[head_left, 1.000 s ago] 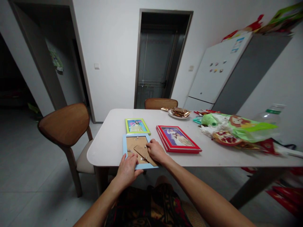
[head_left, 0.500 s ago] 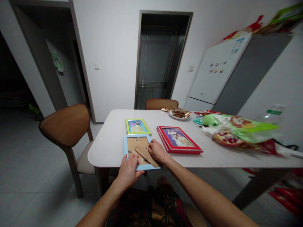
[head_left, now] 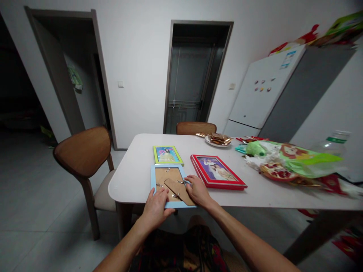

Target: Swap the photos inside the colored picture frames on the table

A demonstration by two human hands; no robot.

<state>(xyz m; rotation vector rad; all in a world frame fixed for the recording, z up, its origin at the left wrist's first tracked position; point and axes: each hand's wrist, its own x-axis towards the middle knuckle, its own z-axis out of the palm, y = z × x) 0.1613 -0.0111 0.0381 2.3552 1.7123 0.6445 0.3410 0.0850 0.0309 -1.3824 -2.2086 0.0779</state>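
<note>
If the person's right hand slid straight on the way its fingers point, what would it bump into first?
Probably the metal clip along the blue frame's right side, just ahead of the right hand; the fingertips may already touch it.

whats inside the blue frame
Inside the blue frame, a brown backing board shows, with a stand over it and metal clips. Whatever is under the board is covered; the left hand and right hand hide some edges.

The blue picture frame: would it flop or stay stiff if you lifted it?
The blue picture frame would probably stay stiff, since it looks flat and straight-edged. Its brown stand might swing, as it looks like a separate strip.
</note>
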